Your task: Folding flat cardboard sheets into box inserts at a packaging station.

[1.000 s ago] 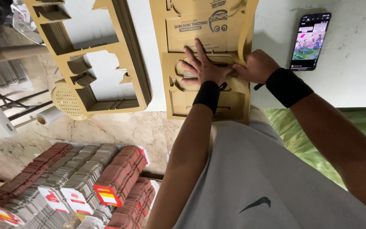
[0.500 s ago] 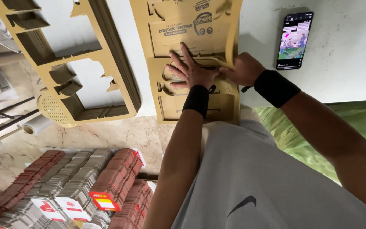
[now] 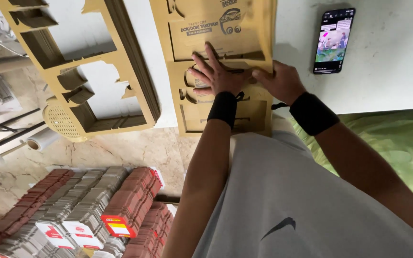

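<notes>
A: What are the hands doing?

B: Both are pressing down on the die-cut cardboard sheet stack (image 3: pixel 216 67) lying on the white bench (image 3: pixel 388 71). The left hand (image 3: pixel 218 74) is lying flat with its fingers spread, palm down on the middle of the top sheet, gripping nothing. The right hand (image 3: pixel 278 81) is resting just beside it, touching the sheet near its right edge; its fingers are curling under, and I cannot tell whether they are pinching anything.

A: Where is that stack sitting?

B: At the near edge of the bench, hanging slightly over it, right in front of the person's grey shirt (image 3: pixel 302 200). Each wrist is wearing a black wristband (image 3: pixel 223 109).

A: What is lying around it?

B: To the left, a second stack of punched-out cardboard frames (image 3: pixel 120 71) is sitting with empty cut-outs showing. To the far right, well apart from the hands, a smartphone (image 3: pixel 333 40) is lying face up with its screen lit. Down on the marble floor (image 3: pixel 120 148), at near left, rows of flattened red and grey cartons (image 3: pixel 87 210) are standing packed together, and a paper roll (image 3: pixel 41 139) is lying beside them.
</notes>
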